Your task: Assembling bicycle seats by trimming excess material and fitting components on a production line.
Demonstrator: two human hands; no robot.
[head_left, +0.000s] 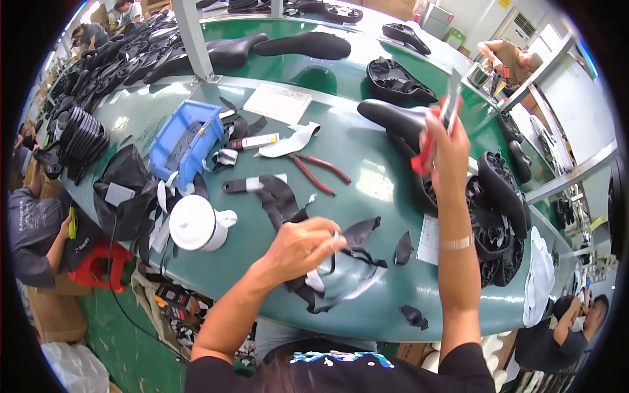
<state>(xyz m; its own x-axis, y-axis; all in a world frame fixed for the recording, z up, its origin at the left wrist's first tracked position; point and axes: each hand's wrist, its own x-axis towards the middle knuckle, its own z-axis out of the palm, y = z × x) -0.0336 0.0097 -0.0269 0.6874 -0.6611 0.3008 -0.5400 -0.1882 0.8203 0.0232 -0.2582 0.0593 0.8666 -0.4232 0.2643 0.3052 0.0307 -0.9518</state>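
Note:
My left hand (303, 247) is closed in a pinch low over the green table. A small pale bit shows at its fingertips, but I cannot make out what it is. Around it lie black material scraps (359, 234) and thin dark strips. Raised at the right, my right hand (448, 152) is wrapped round a red-handled tool (424, 152) whose grey, blade-like end (452, 92) points up. Beyond that wrist, a black bicycle saddle (393, 116) rests on other saddles. Red-handled pliers (321, 171) lie spread ahead of my left hand, near a flat-bladed scraper (244, 185).
A white lidded mug (196, 223) and a blue bin (187, 141) stand at the left. Upturned saddles (501, 190) pile up at the right, beside a metal frame post (573, 171). More saddles (304, 46) lie on the green surface beyond. Co-workers sit at both sides.

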